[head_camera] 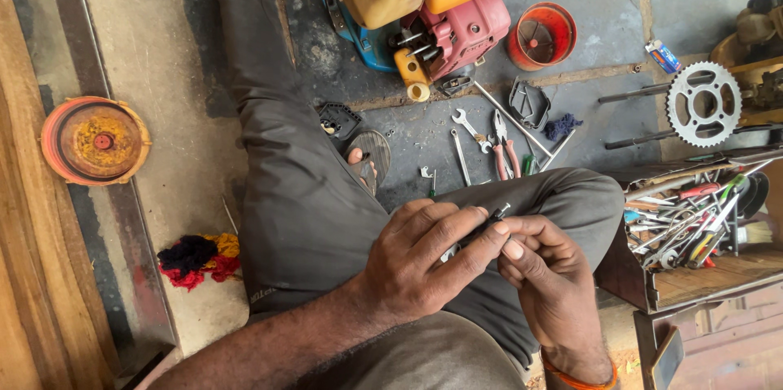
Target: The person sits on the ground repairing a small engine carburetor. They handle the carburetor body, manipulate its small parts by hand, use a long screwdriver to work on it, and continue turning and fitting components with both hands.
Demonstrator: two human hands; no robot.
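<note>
Both my hands met above my lap: left hand (416, 263) and right hand (548, 288) pinched closed on a small dark part (483, 225). Beyond lay pliers (503, 148), then a red engine (461, 35).

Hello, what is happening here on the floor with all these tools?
A person sits on the floor and holds a small dark part between both hands: the left hand wraps it, and the right hand pinches its end. Spanners and pliers lie ahead, near a small red engine. A wooden box of tools stands to the right.
</note>
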